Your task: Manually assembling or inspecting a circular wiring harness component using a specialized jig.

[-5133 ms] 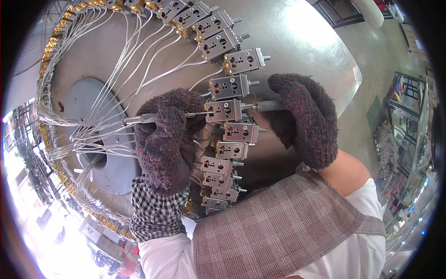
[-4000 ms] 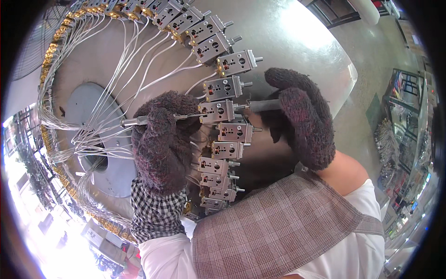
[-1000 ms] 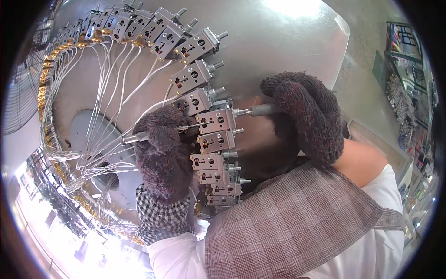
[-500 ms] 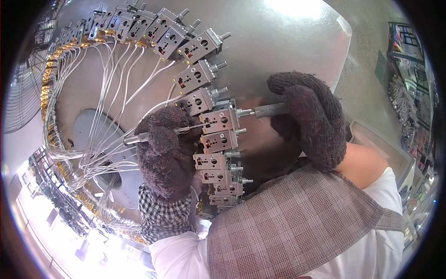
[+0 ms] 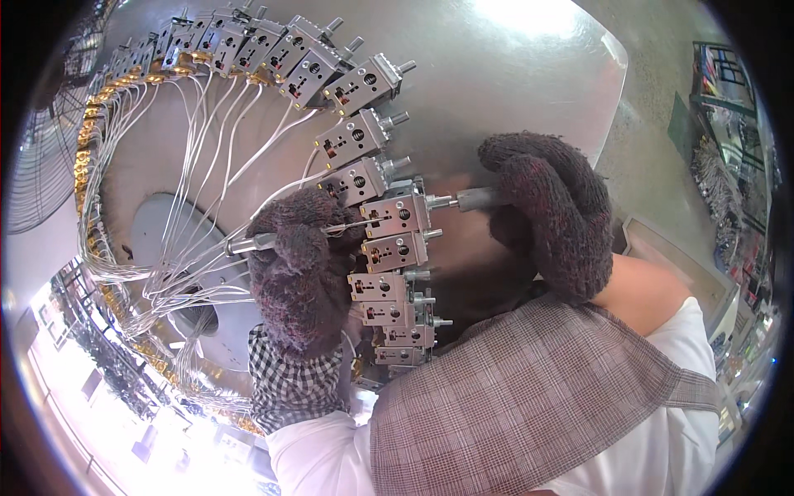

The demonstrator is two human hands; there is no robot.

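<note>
Both my hands wear thick dark knitted gloves. My left hand (image 5: pixel 298 281) is closed around a slim metal tool with a silvery handle (image 5: pixel 252 243). Its thin rod reaches the face of a small metal-cased control unit (image 5: pixel 397 213) with a stub shaft. From the other side, my right hand (image 5: pixel 562 215) grips a screwdriver-like tool with a grey cylindrical handle (image 5: pixel 480 198). A narrow shank lines up with that unit's shaft and appears to meet it; the exact contact is too small to tell. The left fingertips lie close beside the unit's wired side.
Several similar units (image 5: pixel 360 85) stand in a curved row on a shiny metal table (image 5: pixel 529 91). White wires (image 5: pixel 194 124) run from them across a grey disc (image 5: pixel 157 219) to brass-coloured parts (image 5: pixel 81 169). A fan guard (image 5: pixel 37 165) stands left; a tray (image 5: pixel 674 248) lies right.
My right glove has turned slightly around the grey handle, with its fingers in a different position. The left hand and its tool keep nearly the same place at the unit.
</note>
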